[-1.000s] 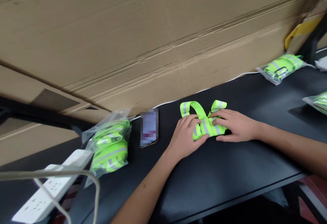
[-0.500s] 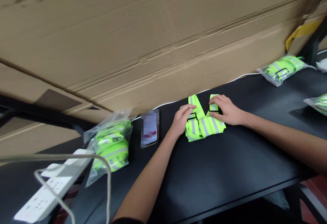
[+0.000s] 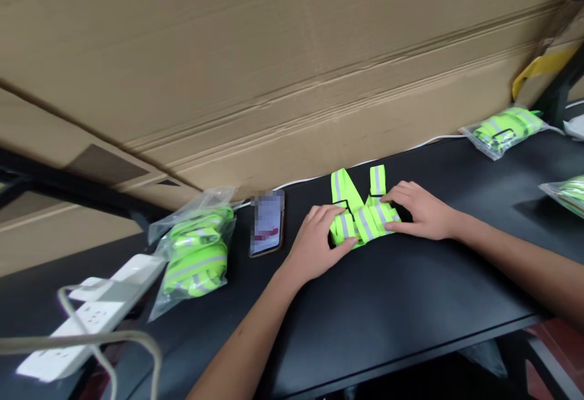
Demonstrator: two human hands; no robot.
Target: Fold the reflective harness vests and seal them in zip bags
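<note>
A neon-yellow reflective strap vest (image 3: 365, 224) with grey stripes and black buckles lies on the black table, its lower part folded into a flat bundle. Two strap ends stick out from it toward the cardboard. My left hand (image 3: 318, 238) grips the bundle's left end, thumb along the near edge and fingers over the far side. At the right end, my right hand (image 3: 422, 212) pinches the bundle between thumb and fingers, close to one buckle.
Left of my hands lie a phone (image 3: 267, 223), a clear bag of reflective straps (image 3: 196, 260) and a white power strip (image 3: 93, 318) with a looping cable. Two more bagged strap bundles (image 3: 504, 131) (image 3: 570, 193) are at the right. Cardboard (image 3: 292, 65) stands along the table's back.
Both hands have come nearer to me, from the upper straps and buckles down to the folded bundle's two ends. The two strap ends now lie uncovered.
</note>
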